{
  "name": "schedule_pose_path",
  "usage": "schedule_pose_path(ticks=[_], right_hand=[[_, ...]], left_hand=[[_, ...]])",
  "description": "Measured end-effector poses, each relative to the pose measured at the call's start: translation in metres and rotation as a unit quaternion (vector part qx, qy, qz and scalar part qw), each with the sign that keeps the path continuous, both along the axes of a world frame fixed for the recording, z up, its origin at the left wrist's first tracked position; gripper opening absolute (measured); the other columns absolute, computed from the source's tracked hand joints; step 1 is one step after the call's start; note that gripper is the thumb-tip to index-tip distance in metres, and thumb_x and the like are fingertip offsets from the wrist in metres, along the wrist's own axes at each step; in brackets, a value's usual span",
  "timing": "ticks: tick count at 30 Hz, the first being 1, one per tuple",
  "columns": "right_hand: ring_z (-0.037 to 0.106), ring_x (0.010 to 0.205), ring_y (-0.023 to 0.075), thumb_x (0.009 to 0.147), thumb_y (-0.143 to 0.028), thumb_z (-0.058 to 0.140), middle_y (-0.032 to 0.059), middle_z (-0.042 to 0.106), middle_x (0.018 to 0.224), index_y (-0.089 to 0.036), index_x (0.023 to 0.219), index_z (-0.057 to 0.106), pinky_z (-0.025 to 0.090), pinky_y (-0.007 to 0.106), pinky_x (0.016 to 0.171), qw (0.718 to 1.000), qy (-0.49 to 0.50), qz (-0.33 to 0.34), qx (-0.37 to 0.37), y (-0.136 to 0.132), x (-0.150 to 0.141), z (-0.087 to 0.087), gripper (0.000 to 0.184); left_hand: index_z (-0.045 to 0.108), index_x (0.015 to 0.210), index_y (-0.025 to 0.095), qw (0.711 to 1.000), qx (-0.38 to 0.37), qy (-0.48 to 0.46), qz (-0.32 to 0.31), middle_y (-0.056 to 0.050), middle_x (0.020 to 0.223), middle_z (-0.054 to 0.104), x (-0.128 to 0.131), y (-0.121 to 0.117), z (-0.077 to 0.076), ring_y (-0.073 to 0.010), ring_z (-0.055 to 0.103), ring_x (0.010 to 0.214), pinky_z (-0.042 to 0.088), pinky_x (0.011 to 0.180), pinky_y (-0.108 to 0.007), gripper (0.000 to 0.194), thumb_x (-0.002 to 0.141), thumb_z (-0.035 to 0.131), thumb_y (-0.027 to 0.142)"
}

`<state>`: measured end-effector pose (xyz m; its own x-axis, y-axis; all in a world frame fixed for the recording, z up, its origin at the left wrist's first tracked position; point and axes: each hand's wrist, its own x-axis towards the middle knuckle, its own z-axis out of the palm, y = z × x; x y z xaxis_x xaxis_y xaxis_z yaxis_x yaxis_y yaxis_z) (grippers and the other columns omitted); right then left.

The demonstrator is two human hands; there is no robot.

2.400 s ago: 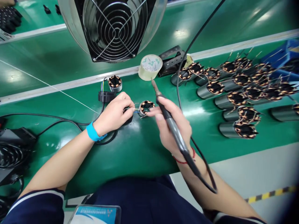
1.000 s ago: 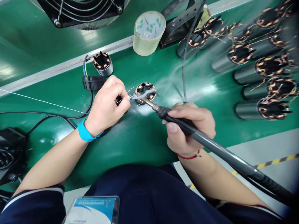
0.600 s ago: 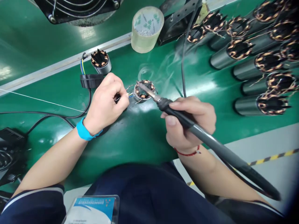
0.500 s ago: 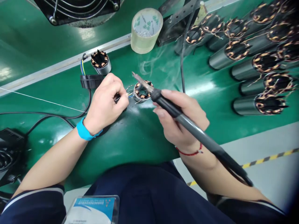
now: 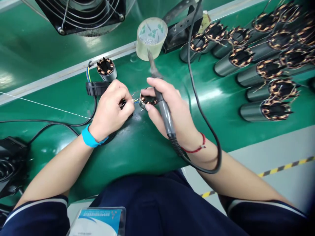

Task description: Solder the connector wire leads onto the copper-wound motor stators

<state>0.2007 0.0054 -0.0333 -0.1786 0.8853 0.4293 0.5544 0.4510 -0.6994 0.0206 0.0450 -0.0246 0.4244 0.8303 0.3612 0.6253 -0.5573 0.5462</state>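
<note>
Beyond the right hand (image 5: 178, 114), a tape roll (image 5: 142, 50) is placed; to the grip's right, cylinders (image 5: 246, 80) are grouped.

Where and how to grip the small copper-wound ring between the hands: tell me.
Probably best: pinch the copper-wound ring by its round outer wall, thumb and finger on opposite sides, coming from the right; the coloured wires leave its left side toward the left hand, which blocks that approach.

The desk (image 5: 118, 157) is smooth and glossy. Stators (image 5: 253, 112) at right show satin metal sleeves (image 5: 224, 65) and coppery windings (image 5: 279, 117); the soldering iron (image 5: 159, 95) has a smooth, plastic-looking handle (image 5: 166, 118).
</note>
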Motion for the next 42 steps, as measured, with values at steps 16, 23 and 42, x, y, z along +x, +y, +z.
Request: schedule_pose_path(ticks=[16,23,42], right_hand=[[0.064,0.094,0.0194,0.085,-0.011,0.055,-0.0003,0.067,0.091,-0.030,0.125,0.045,0.050,0.041,0.091,0.995,0.090,-0.041,-0.008,0.002,-0.017,-0.011,0.045],[0.063,0.078,0.0149,0.083,-0.015,0.056,-0.0045,0.062,0.077,-0.025,0.127,0.044,0.054,0.036,0.084,0.986,0.167,0.001,-0.004,0.007,-0.015,-0.017,0.046],[0.063,0.096,0.0226,0.085,-0.021,0.056,0.0007,0.067,0.094,-0.030,0.134,0.040,0.049,0.044,0.092,0.998,-0.001,0.056,0.008,0.013,0.006,-0.017,0.052]], left_hand=[[0.063,0.076,0.018,0.999,-0.005,-0.026,-0.029,-0.003,0.092,0.063,-0.003,-0.004,0.006,-0.0158,0.059,0.087,0.048,0.078,-0.031,0.012,0.086,0.057,0.019],[0.067,0.084,0.019,0.993,0.047,0.029,-0.103,-0.007,0.109,0.063,-0.008,-0.002,0.007,-0.0156,0.060,0.085,0.049,0.075,-0.031,0.014,0.090,0.055,0.023],[0.068,0.074,0.018,1.000,-0.003,0.027,-0.009,-0.003,0.081,0.057,-0.005,-0.003,0.009,-0.0172,0.055,0.080,0.046,0.075,-0.034,0.016,0.082,0.054,0.016]])
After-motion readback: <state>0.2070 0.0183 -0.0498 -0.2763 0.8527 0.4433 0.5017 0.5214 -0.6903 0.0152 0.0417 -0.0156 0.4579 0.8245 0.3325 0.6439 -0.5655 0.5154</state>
